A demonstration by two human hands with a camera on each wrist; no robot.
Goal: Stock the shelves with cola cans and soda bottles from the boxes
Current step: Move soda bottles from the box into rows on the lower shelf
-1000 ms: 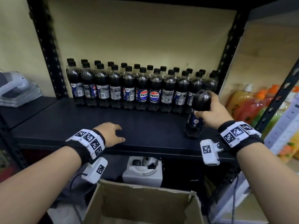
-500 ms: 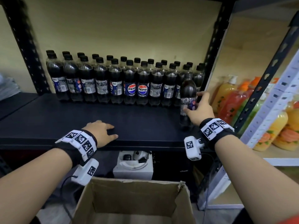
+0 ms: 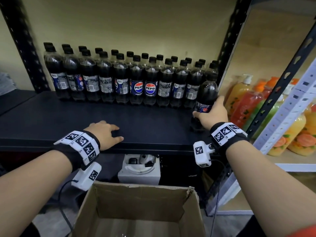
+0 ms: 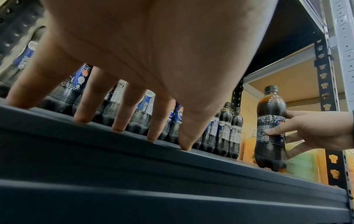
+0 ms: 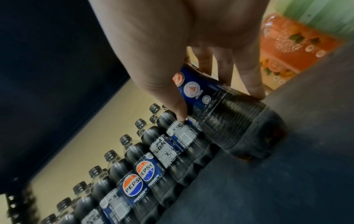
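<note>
Dim, warm, even light from above and in front; soft glare spots on the shoulders of the bottles point(image 3: 136, 77). Deep shadow under the shelf point(image 3: 51, 117). Strong wide-angle bending at the head view's edges, uprights bowed. Motion smear on the left upright point(image 3: 25, 48). Both wrist views grainy; near palm soft, orange containers point(image 5: 291, 50) blurred, dark corners.

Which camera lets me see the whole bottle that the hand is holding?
The left wrist view: the held bottle shows whole from cap to base, standing on the shelf, gripped by the right hand. The head view has the hand covering its lower part. The right wrist view shows only label and base.
</note>
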